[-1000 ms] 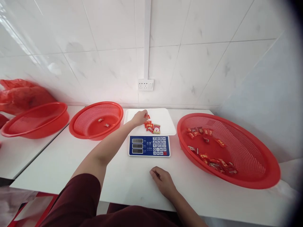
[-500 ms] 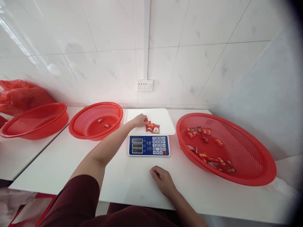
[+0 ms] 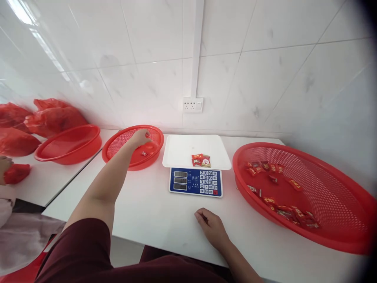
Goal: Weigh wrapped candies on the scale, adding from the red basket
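My left hand (image 3: 141,137) reaches over the red mesh basket (image 3: 109,156) on the left, thumb and fingers apart. Below it a small wrapped candy (image 3: 144,153) lies in that basket, and a blurred red bit shows beside it; my forearm hides part of the inside. On the white weighing pan (image 3: 179,151) of a digital scale (image 3: 196,182) sit a few red packets (image 3: 198,158) and a round-labelled gold and red one (image 3: 205,161). In front of the scale, my right hand (image 3: 213,230) rests on the table with its fingers curled in and nothing visible in them.
A large red mesh basket (image 3: 338,236) at the right holds several red candy packets (image 3: 294,214). Farther left stand a red basin (image 3: 70,157) and full red bags (image 3: 55,118). Another person's hand (image 3: 4,167) is at the left edge. A socket (image 3: 193,105) is on the tiled wall.
My left hand has moved left from the packets on the pan to above the left basket. Fewer packets lie on the pan. The view has turned left; my right hand stays on the table.
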{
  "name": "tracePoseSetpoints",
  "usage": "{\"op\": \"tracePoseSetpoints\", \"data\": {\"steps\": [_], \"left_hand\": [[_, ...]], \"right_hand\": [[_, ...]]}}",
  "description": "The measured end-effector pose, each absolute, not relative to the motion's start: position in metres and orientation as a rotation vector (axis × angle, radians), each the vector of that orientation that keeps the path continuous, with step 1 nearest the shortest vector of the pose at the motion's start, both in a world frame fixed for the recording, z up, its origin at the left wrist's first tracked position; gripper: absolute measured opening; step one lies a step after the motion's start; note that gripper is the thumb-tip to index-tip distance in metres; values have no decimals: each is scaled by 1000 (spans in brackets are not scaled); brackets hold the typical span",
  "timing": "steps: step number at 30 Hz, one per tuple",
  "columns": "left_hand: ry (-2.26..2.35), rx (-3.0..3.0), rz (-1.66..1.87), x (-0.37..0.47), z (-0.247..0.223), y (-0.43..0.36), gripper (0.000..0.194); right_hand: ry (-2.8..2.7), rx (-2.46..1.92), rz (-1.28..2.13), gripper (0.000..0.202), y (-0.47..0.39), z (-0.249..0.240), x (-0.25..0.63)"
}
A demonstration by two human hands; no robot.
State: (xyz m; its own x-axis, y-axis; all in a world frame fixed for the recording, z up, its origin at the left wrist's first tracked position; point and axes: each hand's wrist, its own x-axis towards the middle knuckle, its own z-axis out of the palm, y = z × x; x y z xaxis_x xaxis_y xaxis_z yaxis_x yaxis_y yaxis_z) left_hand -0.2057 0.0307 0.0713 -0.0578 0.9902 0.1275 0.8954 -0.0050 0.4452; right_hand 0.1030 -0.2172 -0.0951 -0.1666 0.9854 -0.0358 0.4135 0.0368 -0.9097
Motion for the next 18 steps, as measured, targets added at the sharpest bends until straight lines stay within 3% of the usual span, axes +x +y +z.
{"op": "tracePoseSetpoints", "data": {"steps": [3, 7, 18], "left_hand": [[2172, 1936, 432, -225, 67, 26, 37], [2131, 2084, 348, -209, 60, 22, 33], [1399, 2500, 225, -34, 30, -1, 31]], "right_hand": [[-1656, -1425, 1103, 21, -217, -96, 103], [-1660, -1440, 1105, 21, -216, -95, 102], [-1621, -1425, 1109, 24, -219, -89, 102]]}}
